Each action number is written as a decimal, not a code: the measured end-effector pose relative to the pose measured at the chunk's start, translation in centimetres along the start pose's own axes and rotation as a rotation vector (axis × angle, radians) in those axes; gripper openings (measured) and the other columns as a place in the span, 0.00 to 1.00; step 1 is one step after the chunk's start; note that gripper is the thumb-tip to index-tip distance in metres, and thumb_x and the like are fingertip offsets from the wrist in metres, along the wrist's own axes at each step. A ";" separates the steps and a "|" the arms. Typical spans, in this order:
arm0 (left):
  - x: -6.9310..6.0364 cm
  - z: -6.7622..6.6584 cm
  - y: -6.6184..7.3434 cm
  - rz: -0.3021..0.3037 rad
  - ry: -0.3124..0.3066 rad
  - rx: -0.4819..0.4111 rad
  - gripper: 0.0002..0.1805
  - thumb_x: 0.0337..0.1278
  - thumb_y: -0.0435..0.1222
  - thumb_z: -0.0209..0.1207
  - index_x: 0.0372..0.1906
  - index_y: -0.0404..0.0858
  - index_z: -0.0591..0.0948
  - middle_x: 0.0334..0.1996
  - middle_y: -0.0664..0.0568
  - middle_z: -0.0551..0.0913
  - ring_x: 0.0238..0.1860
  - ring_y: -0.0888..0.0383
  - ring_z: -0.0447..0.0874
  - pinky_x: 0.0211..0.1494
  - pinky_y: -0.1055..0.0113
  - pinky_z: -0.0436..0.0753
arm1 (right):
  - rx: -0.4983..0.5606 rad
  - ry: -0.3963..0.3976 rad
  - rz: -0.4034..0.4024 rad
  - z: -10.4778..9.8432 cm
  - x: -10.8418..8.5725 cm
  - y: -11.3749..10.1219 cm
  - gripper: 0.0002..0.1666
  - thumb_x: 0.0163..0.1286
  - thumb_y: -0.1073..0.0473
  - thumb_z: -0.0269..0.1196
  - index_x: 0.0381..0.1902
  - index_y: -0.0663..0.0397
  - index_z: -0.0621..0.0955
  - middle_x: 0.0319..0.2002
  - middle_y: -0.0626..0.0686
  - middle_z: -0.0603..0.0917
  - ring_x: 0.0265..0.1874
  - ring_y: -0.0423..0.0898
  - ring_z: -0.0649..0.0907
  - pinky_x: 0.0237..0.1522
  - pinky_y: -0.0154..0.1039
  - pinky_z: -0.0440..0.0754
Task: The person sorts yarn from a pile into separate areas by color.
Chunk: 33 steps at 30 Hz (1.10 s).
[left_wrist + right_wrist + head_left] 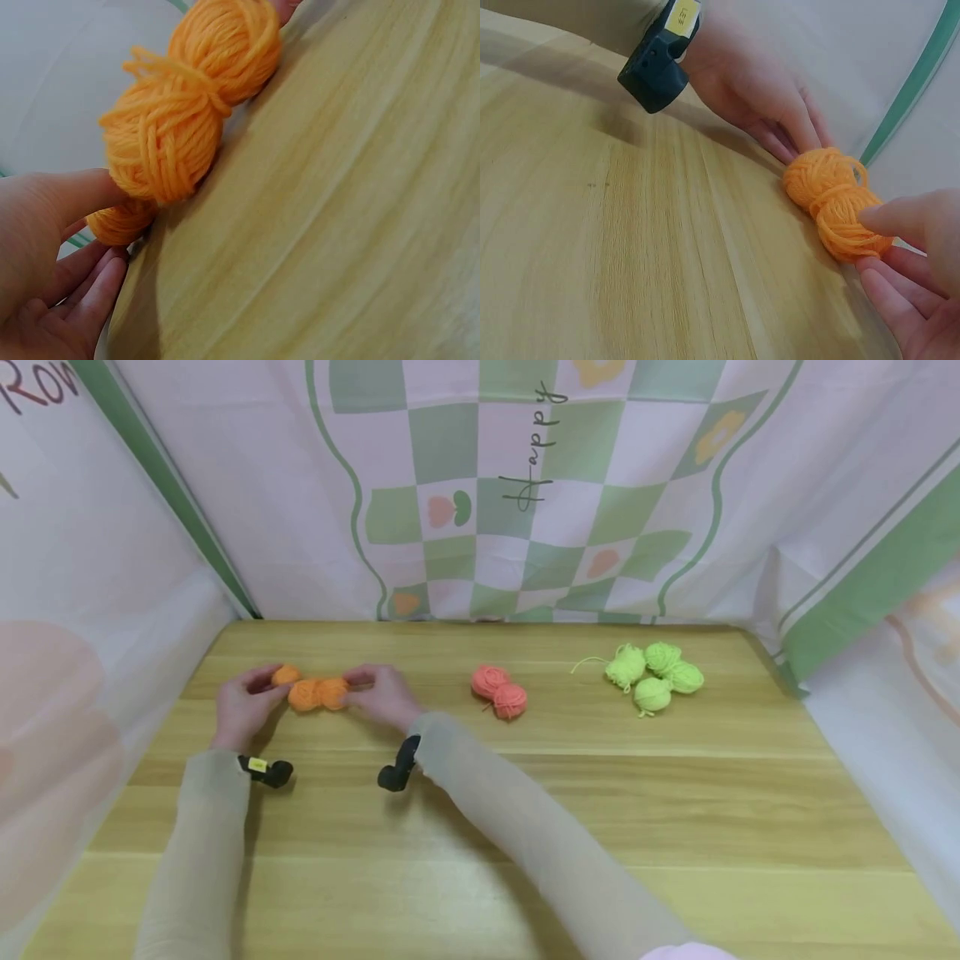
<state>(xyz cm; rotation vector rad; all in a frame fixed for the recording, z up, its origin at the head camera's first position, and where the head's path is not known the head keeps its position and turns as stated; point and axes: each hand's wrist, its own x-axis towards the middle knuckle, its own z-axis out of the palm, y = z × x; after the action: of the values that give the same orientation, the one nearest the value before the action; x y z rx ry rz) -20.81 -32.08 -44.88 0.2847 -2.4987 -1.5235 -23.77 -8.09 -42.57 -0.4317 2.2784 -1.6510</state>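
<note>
**Crosswise at far left: orange yarn skein [318, 694]**

Long axis runs left–right on the table [360, 860]. Right hand [384, 696] pinches its right end; left hand [246, 706], by the left end, holds a second orange ball [286, 674], just beyond, between thumb and fingers. Neither clearly nearer.

"Orange yarn [318, 694] near the far left corner of the wood-grained table [337, 877]?"
"Yes; coral yarn [510, 700] near the far edge's middle, lime-green yarn [626, 667] towards the far right corner."
"And the cloth [502, 518] beyond that edge?"
"Green-and-white checks."
</note>
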 end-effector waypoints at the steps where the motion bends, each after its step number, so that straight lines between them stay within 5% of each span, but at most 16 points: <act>1: 0.0 0.0 0.0 0.004 0.001 -0.001 0.26 0.64 0.35 0.69 0.65 0.31 0.79 0.59 0.35 0.80 0.49 0.66 0.78 0.49 0.82 0.76 | 0.006 -0.007 0.001 0.0 0.0 -0.1 0.23 0.64 0.64 0.73 0.57 0.58 0.84 0.53 0.53 0.86 0.48 0.44 0.85 0.46 0.31 0.82; 8: 0.0 0.0 -0.1 0.021 0.004 0.008 0.26 0.64 0.36 0.68 0.65 0.32 0.78 0.60 0.36 0.80 0.50 0.66 0.78 0.52 0.80 0.76 | 0.053 -0.056 -0.006 0.3 0.0 -0.3 0.26 0.67 0.66 0.71 0.63 0.59 0.80 0.59 0.56 0.83 0.55 0.48 0.83 0.51 0.31 0.81; 17: -0.2 -0.1 0.3 -0.017 0.012 0.058 0.32 0.64 0.49 0.68 0.66 0.35 0.78 0.61 0.40 0.80 0.54 0.60 0.78 0.53 0.76 0.76 | 0.050 -0.089 -0.017 0.6 0.3 0.0 0.28 0.68 0.66 0.70 0.65 0.61 0.79 0.60 0.56 0.82 0.54 0.47 0.84 0.51 0.30 0.80; 25: -0.2 0.0 0.9 -0.096 -0.015 0.052 0.40 0.64 0.58 0.64 0.71 0.36 0.74 0.67 0.40 0.75 0.68 0.43 0.70 0.71 0.50 0.69 | 0.038 -0.118 -0.034 0.6 0.4 0.2 0.30 0.69 0.65 0.70 0.67 0.61 0.76 0.61 0.57 0.81 0.55 0.47 0.83 0.53 0.29 0.79; 33: -0.2 -0.1 1.1 -0.139 -0.004 0.001 0.40 0.67 0.55 0.62 0.74 0.35 0.69 0.67 0.37 0.74 0.68 0.43 0.69 0.73 0.51 0.64 | -0.038 -0.112 -0.044 -0.4 0.1 -0.7 0.34 0.70 0.60 0.70 0.71 0.56 0.74 0.66 0.53 0.78 0.62 0.48 0.78 0.58 0.35 0.77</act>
<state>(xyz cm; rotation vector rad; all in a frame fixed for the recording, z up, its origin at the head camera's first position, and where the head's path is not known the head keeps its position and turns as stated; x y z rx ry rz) -20.71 -31.57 -43.84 0.4646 -2.5299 -1.5747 -23.92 -7.98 -41.78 -0.5731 2.2361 -1.5647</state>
